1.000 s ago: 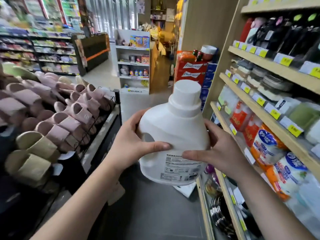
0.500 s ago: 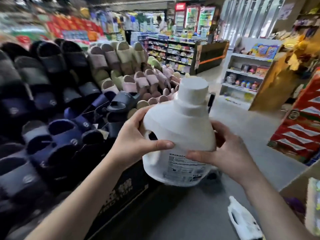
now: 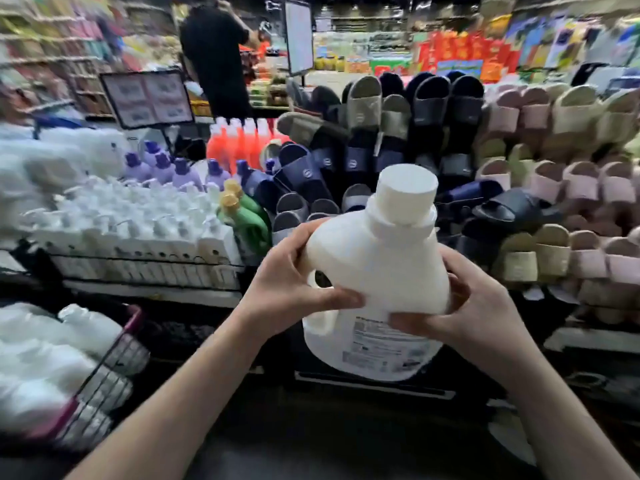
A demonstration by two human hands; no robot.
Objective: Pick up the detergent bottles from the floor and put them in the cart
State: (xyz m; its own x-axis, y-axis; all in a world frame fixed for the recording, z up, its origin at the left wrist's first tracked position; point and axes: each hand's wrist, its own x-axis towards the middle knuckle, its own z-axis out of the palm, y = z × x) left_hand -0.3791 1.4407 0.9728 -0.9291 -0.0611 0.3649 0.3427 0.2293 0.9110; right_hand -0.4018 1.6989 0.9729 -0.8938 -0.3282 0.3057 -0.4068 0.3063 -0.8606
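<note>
I hold a large white detergent bottle upright at chest height in the middle of the view, its wide white cap on top and a printed label low on its front. My left hand grips it by the handle side. My right hand wraps the right side and lower front. At the lower left stands the wire cart with a pink rim, and several white bottles lie inside it.
A slipper display fills the space ahead and to the right. Left of it a low stand carries white pump bottles, purple, green and orange bottles. A person in black stands farther back. Dark floor lies below my arms.
My view has swung left past the slipper display, bringing the cart and the bottle stand into sight. Both hands keep the same hold on the white bottle.
</note>
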